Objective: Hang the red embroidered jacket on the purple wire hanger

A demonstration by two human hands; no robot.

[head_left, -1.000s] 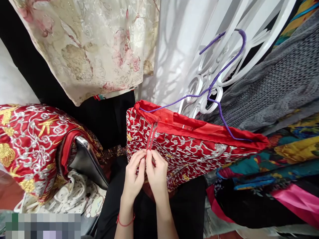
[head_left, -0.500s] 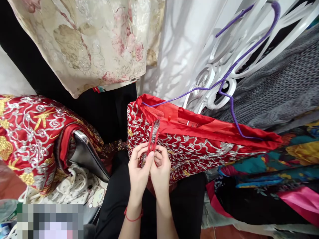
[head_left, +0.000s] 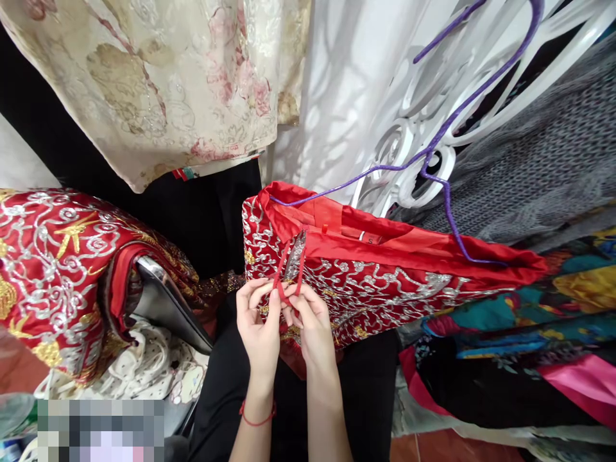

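Observation:
A red embroidered skirt (head_left: 414,289) with silver scrollwork hangs from a purple hanger (head_left: 380,168), its red lining showing at the waistband. Two ends of a red drawstring (head_left: 301,262) come down from the slit in the waistband, crossing between my hands. My left hand (head_left: 260,314) pinches one end between thumb and fingers. Close beside it, my right hand (head_left: 310,314) is closed on the other end, fingertips near the crossing. Part of the cord is hidden behind my fingers. A red string bracelet circles my left wrist.
Another red embroidered cloth (head_left: 62,269) drapes over a chair (head_left: 173,301) at left. Floral cream fabric (head_left: 192,77) hangs above. White scrolled metalwork (head_left: 399,147) stands behind the hanger, with a grey knit (head_left: 543,135) and colourful fabrics (head_left: 520,327) at right.
My hands have moved slightly apart, and the drawstring ends, held side by side earlier, now spread and cross between them. The view has shifted slightly.

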